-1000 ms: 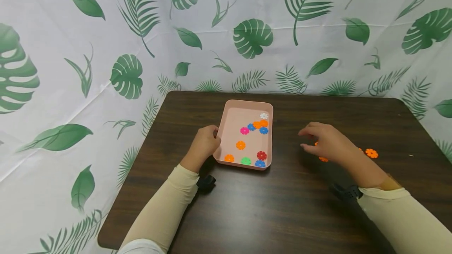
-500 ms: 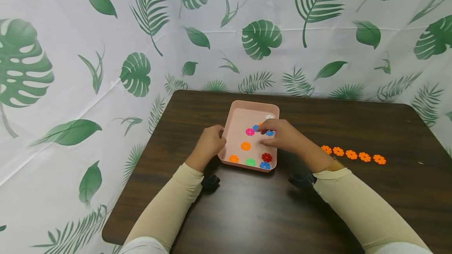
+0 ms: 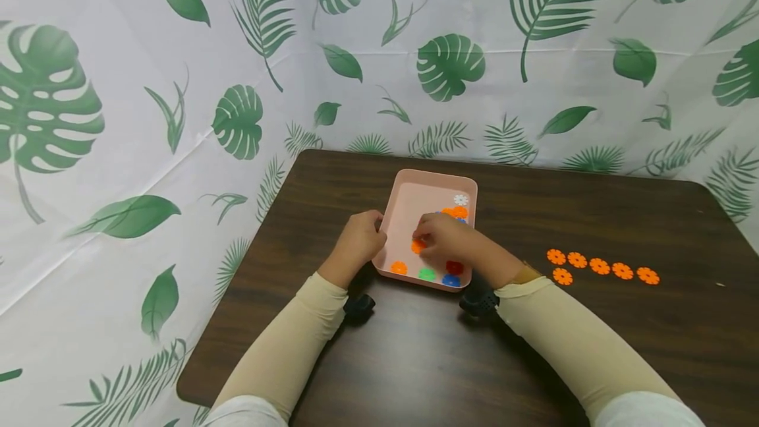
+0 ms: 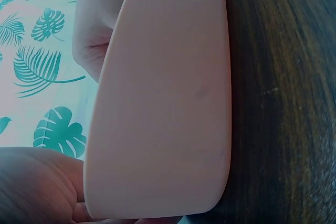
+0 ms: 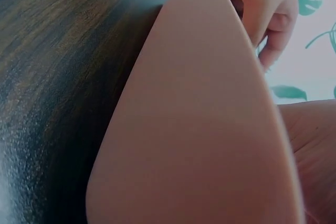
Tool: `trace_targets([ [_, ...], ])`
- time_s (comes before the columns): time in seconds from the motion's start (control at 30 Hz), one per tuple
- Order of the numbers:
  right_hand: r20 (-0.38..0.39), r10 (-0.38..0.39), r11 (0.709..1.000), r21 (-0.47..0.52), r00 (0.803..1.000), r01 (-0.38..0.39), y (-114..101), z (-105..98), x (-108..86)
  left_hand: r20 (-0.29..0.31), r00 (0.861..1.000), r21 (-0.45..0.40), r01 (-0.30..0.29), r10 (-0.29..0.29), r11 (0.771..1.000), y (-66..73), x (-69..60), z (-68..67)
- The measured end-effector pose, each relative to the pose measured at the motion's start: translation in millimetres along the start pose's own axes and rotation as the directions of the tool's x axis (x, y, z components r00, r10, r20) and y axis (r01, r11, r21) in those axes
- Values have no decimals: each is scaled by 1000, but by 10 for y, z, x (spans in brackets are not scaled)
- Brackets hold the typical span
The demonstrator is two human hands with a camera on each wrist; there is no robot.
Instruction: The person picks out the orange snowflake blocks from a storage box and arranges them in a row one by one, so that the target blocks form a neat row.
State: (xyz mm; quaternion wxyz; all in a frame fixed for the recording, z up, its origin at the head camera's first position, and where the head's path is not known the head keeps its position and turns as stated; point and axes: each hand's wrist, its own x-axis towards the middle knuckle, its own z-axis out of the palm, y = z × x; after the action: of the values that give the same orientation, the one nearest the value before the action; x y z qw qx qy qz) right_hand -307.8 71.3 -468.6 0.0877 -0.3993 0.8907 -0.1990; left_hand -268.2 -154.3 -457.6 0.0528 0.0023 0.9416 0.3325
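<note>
A shallow pink tray (image 3: 409, 206) stands on the dark table with several coloured snowflake discs in it. My left hand (image 3: 358, 242) grips its left wall, with fingers outside and thumb at the rim; the left wrist view shows this tray wall (image 4: 163, 98) up close. Reaching over the right side, my right hand (image 3: 447, 239) pinches an orange snowflake disc (image 3: 418, 247) low in the tray. Its fingertips are hidden behind the wall in the right wrist view. Another orange disc (image 3: 399, 268), a green disc (image 3: 426, 274) and a blue disc (image 3: 450, 280) lie along the near edge.
On the table (image 3: 534, 341) to the right, several orange discs (image 3: 599, 266) form a row, with one more orange disc (image 3: 562, 276) below its left end. A white disc (image 3: 460, 199) lies in the tray's far right corner. A leaf-patterned cloth (image 3: 367, 71) hangs behind.
My right hand has moved left from the orange discs on the table into the tray and onto an orange disc. My left hand keeps its grip. The head view has shifted slightly.
</note>
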Motion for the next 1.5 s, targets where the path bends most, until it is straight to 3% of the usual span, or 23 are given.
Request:
trace_targets([
  [0.23,32,1,1000,-5,999,-1,-53,-41,18,-19,998,24,-54,55,998,8,9,-20],
  [0.67,136,149,982,-140,979,-130,-210,-43,84,-13,999,20,-44,44,999,27,13,-36],
  [0.93,143,143,953,-287,979,-97,-283,19,103,-4,999,15,-36,36,999,22,-2,-23],
  [1.33,166,193,949,-283,967,-141,-282,-8,80,-9,999,23,-32,33,999,-3,-4,14],
  [1.5,129,151,964,-237,980,-117,-246,-109,60,-25,999,22,-43,43,999,-15,-2,21],
])
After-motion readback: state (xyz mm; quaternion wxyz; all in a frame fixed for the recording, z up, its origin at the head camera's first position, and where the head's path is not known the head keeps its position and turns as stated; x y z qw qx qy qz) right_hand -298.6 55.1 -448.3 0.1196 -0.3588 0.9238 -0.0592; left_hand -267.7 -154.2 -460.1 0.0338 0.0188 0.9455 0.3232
